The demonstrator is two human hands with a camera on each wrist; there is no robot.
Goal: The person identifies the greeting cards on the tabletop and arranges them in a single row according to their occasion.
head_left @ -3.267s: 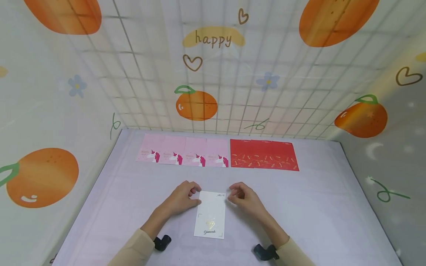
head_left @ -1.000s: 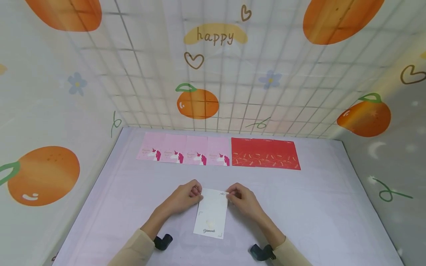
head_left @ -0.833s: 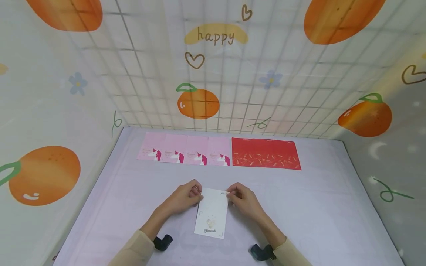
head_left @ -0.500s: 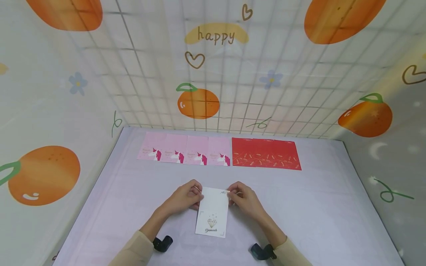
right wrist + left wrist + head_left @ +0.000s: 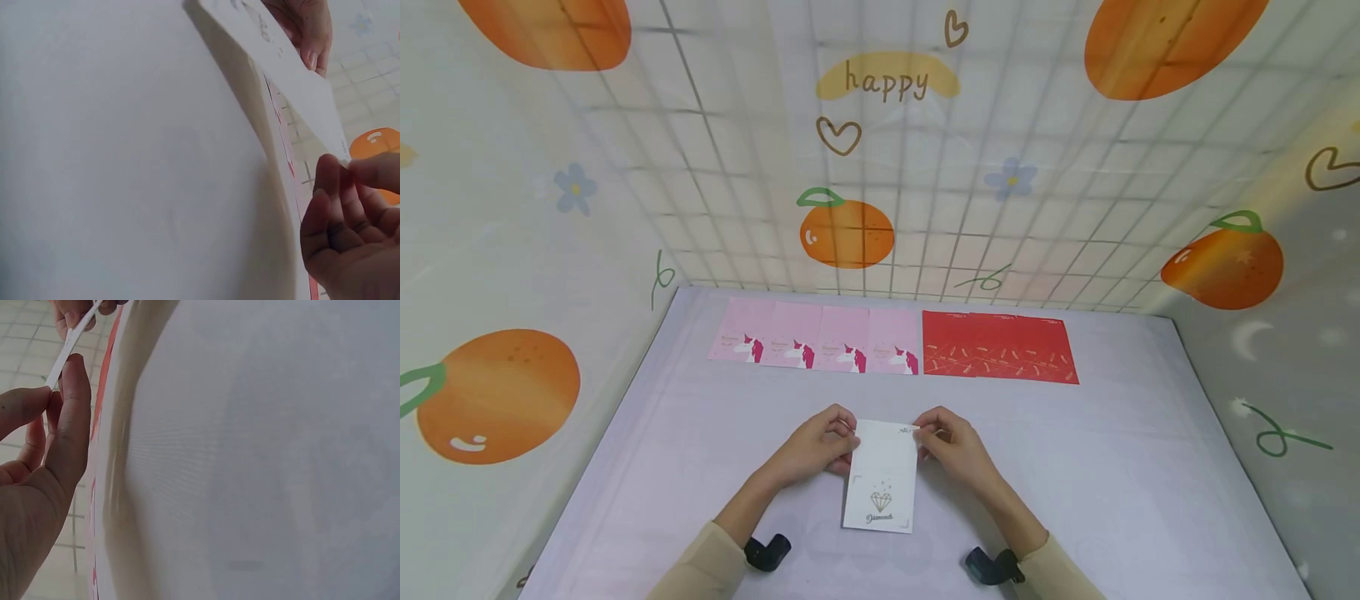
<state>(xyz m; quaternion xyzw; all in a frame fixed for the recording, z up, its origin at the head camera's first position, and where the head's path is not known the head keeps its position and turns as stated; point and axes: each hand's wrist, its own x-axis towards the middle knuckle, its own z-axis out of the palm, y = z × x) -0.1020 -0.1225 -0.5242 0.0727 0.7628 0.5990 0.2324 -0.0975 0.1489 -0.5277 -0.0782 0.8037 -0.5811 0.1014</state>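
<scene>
A white card [image 5: 882, 475] printed with a heart-shaped diamond and the word "Diamonds" is held in front of me, near the middle of the table. My left hand [image 5: 820, 442] pinches its left edge near the top, thumb in front and fingers behind. At the top right corner, my right hand [image 5: 955, 446] pinches the card between thumb and fingertips. In the right wrist view the card [image 5: 300, 81] slants above the white surface, apart from it at the hands' end. The left wrist view shows the card [image 5: 69, 350] nearly edge-on between both hands.
Along the back of the table lie several pink unicorn cards [image 5: 793, 325] in a row, overlapping or side by side. Right of them are overlapping red cards [image 5: 1000, 346] with gold marks. A patterned curtain [image 5: 880, 167] surrounds the white table [image 5: 1112, 467].
The right hand, earlier just beside the card, has taken hold of its top right corner. The card, earlier flat on the table, has been raised and tilted slightly toward me.
</scene>
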